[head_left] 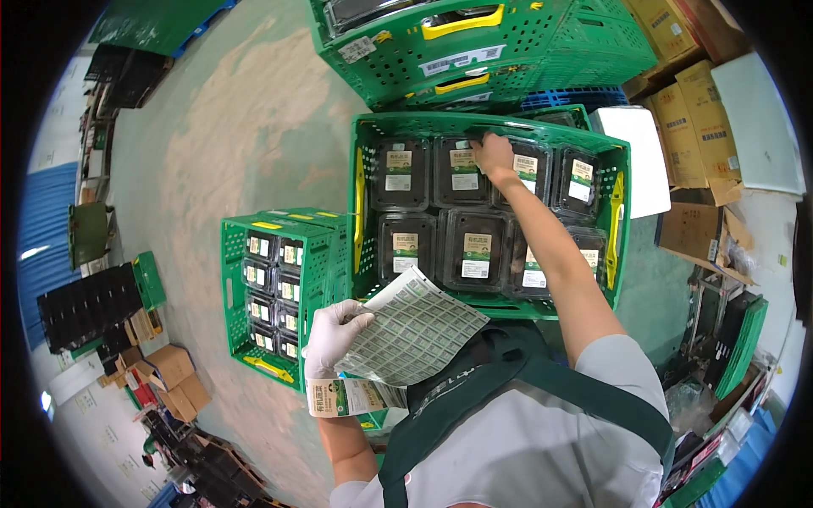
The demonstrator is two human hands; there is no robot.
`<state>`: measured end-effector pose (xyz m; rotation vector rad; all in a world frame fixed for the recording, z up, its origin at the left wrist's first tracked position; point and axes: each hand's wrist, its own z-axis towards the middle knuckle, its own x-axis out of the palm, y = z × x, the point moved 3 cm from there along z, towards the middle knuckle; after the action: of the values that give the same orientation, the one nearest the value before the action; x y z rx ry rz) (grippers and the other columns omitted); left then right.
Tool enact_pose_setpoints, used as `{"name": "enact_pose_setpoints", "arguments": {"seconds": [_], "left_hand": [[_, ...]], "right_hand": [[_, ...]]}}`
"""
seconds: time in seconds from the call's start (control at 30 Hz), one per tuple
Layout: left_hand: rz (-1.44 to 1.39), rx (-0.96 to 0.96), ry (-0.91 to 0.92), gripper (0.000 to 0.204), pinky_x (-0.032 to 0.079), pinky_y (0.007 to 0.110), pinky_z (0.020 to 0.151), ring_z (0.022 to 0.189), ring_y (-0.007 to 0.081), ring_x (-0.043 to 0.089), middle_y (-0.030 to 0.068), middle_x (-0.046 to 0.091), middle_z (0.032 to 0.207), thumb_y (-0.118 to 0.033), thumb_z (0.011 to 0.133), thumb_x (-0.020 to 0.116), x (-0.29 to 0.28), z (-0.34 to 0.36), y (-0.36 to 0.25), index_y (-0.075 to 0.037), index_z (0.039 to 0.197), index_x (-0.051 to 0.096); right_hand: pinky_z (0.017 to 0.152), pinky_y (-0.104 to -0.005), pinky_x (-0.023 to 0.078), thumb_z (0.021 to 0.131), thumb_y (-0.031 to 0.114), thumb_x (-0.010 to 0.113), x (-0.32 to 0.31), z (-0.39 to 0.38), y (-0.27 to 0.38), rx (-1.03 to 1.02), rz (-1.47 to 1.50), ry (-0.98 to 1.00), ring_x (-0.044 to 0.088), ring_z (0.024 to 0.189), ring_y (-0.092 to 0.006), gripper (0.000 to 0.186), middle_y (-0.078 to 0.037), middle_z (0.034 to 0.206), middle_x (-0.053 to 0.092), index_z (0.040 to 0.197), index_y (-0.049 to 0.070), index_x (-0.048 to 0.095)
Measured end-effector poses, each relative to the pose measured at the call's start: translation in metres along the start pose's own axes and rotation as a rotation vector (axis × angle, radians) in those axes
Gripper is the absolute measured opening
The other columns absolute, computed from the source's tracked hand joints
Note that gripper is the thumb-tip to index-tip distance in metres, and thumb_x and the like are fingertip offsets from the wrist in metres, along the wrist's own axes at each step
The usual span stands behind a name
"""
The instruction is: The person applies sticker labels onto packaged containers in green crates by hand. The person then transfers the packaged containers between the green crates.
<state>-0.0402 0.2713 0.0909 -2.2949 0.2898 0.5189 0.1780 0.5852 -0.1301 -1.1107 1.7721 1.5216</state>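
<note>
Left fingers (359,323) pinch the sticker sheet (415,331) between them.

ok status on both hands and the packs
Left hand, gloved: gripping label sheet. Right hand: at far-row pack, second from left. Right forearm: partly blocking view of near-row packs.

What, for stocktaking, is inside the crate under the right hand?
Eight labelled boxes in two rows. The right hand and forearm partly cover some; anything beneath is hidden.

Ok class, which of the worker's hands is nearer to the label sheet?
Left. The left hand grips the label sheet by its left edge; the right hand is away from it, at a box in the big crate.
</note>
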Motion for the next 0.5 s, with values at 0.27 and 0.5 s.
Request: {"name": "enact_pose_setpoints", "arguments": {"seconds": [0.27, 0.5], "left_hand": [[-0.007, 0.012, 0.038, 0.013, 0.044, 0.021, 0.057, 0.062, 0.0058, 0.053, 0.0021, 0.062, 0.068, -0.005, 0.074, 0.07, 0.001, 0.013, -0.016, 0.001, 0.085, 0.066], [0.047, -0.015, 0.082, 0.013, 0.045, 0.022, 0.059, 0.063, 0.0061, 0.054, 0.0029, 0.063, 0.069, -0.007, 0.075, 0.069, 0.009, 0.02, -0.029, 0.001, 0.086, 0.066]], "right_hand": [[0.066, -0.0394, 0.051, 0.071, 0.016, 0.064, -0.033, 0.007, -0.109, -0.124, 0.276, -0.302, 0.064, 0.07, -0.0333, 0.021, -0.018, 0.074, 0.064, 0.086, 0.002, 0.061], [0.063, -0.0451, 0.052, 0.074, 0.031, 0.068, -0.059, 0.003, -0.109, 0.044, -0.246, -0.144, 0.062, 0.073, -0.0409, 0.034, -0.024, 0.077, 0.062, 0.078, -0.002, 0.06]]}}
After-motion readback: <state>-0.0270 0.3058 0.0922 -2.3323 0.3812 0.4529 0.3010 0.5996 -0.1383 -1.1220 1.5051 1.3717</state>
